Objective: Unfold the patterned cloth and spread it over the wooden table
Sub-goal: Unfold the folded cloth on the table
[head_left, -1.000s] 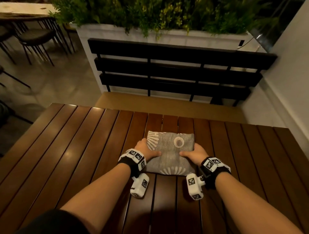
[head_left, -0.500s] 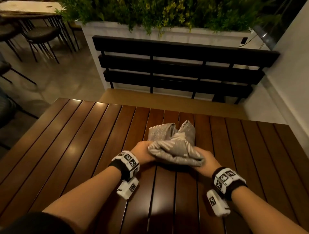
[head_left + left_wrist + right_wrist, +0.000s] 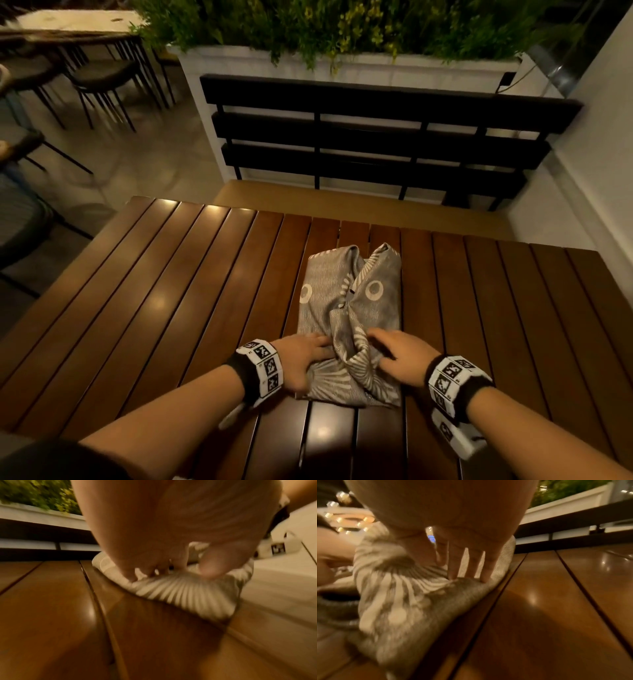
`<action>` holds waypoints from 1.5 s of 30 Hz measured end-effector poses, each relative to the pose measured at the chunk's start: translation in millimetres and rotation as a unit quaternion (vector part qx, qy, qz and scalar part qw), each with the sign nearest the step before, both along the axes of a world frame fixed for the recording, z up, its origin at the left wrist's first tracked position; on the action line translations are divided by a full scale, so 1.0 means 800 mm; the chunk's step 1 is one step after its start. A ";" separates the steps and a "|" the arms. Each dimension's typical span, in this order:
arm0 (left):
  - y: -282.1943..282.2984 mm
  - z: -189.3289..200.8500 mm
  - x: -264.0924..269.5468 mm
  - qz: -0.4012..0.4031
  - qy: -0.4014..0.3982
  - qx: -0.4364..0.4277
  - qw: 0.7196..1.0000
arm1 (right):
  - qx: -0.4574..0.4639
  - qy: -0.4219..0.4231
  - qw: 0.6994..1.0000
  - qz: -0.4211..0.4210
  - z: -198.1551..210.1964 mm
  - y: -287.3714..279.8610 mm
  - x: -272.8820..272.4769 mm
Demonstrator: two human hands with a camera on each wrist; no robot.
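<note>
The grey patterned cloth [image 3: 346, 308] lies partly unfolded in a long strip on the slatted wooden table [image 3: 171, 308], a little right of centre. Its near end is bunched between my two hands. My left hand [image 3: 311, 363] holds the near left corner. In the left wrist view its fingers and thumb [image 3: 211, 566] pinch a fold of the cloth [image 3: 185, 595]. My right hand [image 3: 394, 349] rests on the near right part. The right wrist view shows its fingers [image 3: 469, 566] straight, with their tips pressing on the cloth [image 3: 402, 601].
A black slatted bench back [image 3: 376, 137] and a tan seat [image 3: 342, 205] stand past the table's far edge. Behind them is a white planter [image 3: 342, 65] with green plants. Dark chairs [image 3: 102, 75] stand at the far left and a white wall [image 3: 599, 154] at the right.
The cloth lay as a small folded square, then both hands lifted its near edge. It now lies flat again, opened one fold longer toward me, with both hands down on its near end.
</note>
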State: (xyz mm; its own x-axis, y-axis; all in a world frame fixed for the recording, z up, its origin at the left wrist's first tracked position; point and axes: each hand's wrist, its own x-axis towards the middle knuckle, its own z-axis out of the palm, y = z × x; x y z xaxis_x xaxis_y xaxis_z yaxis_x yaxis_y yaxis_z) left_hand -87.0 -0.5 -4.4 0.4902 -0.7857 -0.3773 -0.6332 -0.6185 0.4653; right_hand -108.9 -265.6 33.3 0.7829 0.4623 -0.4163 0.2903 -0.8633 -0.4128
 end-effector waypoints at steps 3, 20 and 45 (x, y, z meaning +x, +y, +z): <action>-0.020 0.015 -0.015 0.086 0.068 -0.001 0.994 | -0.037 -0.024 0.998 0.045 -0.004 0.013 0.002; -0.019 0.051 0.027 0.335 -0.070 0.081 0.936 | 0.160 0.177 0.945 -0.223 -0.038 0.069 0.042; -0.061 0.072 0.097 0.310 -0.026 0.003 0.950 | 0.012 -0.015 0.994 -0.108 0.017 -0.043 0.061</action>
